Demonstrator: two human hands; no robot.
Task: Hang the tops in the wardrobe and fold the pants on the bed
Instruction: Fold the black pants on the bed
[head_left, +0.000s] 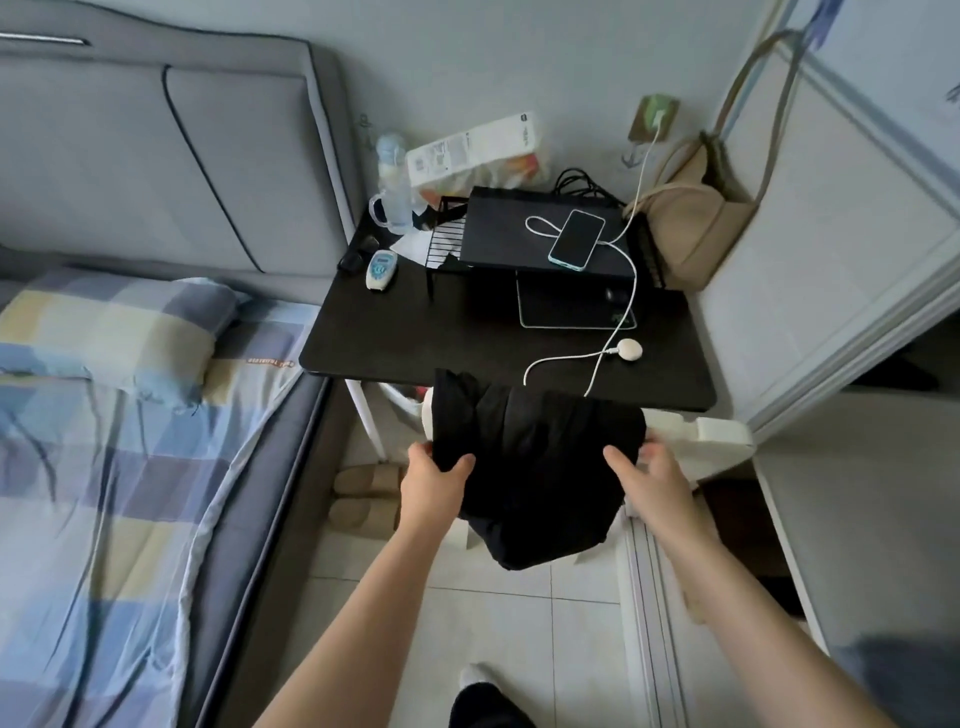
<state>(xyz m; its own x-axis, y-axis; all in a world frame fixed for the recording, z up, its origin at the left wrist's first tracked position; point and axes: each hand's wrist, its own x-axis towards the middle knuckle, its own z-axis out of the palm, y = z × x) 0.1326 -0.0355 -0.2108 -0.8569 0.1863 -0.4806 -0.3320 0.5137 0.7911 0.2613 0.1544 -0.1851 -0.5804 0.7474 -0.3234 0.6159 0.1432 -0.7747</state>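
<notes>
A foot in a white sock (475, 675) with a dark trouser cuff stands on the pale tiled floor (519, 613) at the bottom edge, nearest the viewer. Above it two bare forearms reach forward to a black, soft fabric garment (535, 467) draped over a white chair (717, 441); whether it is a top or pants cannot be told. The left hand (434, 475) pinches the garment's left edge, thumb on top of the cloth and fingers tucked under it. The right hand (647, 475) is at the garment's right edge, thumb lying on the cloth and fingers curled behind the edge, gripping it.

Just beyond the garment stands a black rectangular desk (415, 332) on white legs. On the desk, a mint-edged smartphone (576, 238) lies on a black raised shelf (519, 228), with a white charging cable (618, 312) trailing down to a round white puck (627, 349). Left of the shelf lie a white-and-blue handheld device (381, 267) and a clear baby bottle (390, 179). Right of the desk a beige fabric shoulder bag (691, 223) hangs against a white wardrobe door (831, 234). Left of the desk is a bed with a blue, yellow and grey checked sheet (104, 467), a matching pillow (114, 332) and a grey padded headboard (156, 156). Beige slippers (363, 493) sit on the floor under the desk's left side.
</notes>
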